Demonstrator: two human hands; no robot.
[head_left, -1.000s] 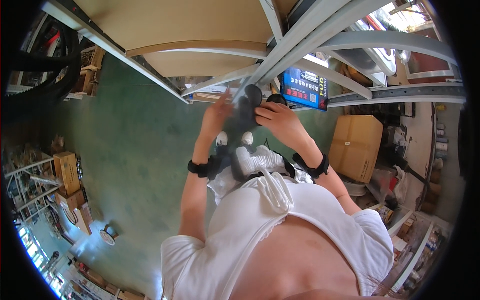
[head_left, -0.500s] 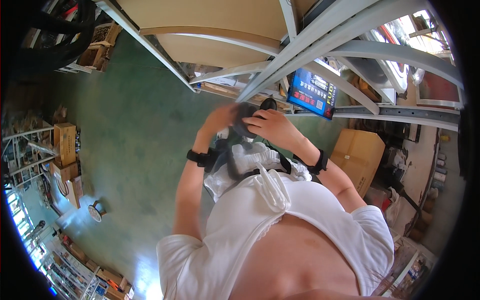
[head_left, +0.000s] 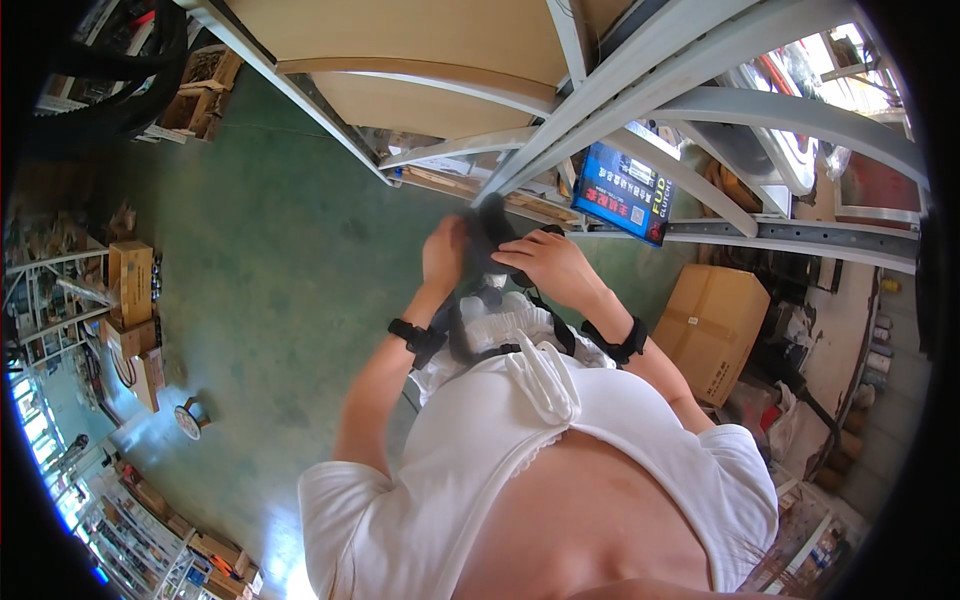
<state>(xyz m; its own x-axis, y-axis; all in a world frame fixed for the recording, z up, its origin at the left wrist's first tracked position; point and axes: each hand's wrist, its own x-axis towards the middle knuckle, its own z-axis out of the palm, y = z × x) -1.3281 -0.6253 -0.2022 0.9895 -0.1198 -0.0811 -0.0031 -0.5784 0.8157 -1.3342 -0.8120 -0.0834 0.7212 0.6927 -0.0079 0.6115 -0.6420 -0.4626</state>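
Observation:
In front of my waist, a dark curved piece (head_left: 490, 228) is held up between my hands. It is smeared by motion, and I cannot make out its kind. My left hand (head_left: 443, 252) grips its left side, the fingers partly blurred. From the right, my right hand (head_left: 553, 265) presses its fingers onto the piece. A blurred dark strip (head_left: 460, 325) hangs below it, between my left wrist and my white clothing. Each wrist wears a black band.
Close ahead rises a grey metal shelf frame (head_left: 640, 85) with brown panels. A blue box (head_left: 622, 190) sits on it at the right. Below stands a cardboard box (head_left: 712, 330). A small stool (head_left: 188, 418) stands on the green floor (head_left: 290, 290), with stocked shelves farther left.
The dark piece has tilted more upright between my hands. My left hand has shifted slightly down and left, and my left elbow has moved outward. My right hand has moved little.

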